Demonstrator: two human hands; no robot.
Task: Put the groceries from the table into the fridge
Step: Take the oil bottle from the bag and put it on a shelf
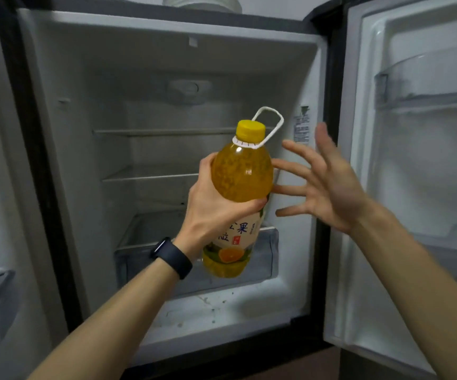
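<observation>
Black fitness band (171, 256): dark rectangular face turned up and left, strap closed. White round ribbed object (202, 2), cut off by upper edge; type unclear. Brown floor strip (304, 366) at bottom.

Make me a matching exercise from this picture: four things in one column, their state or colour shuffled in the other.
Column A
1 left hand
2 right hand
3 bottle cap
4 fridge door

Column B
a yellow
b swung open
c grips the juice bottle
d fingers spread straight

Pairs: 1-c, 2-d, 3-a, 4-b
</observation>
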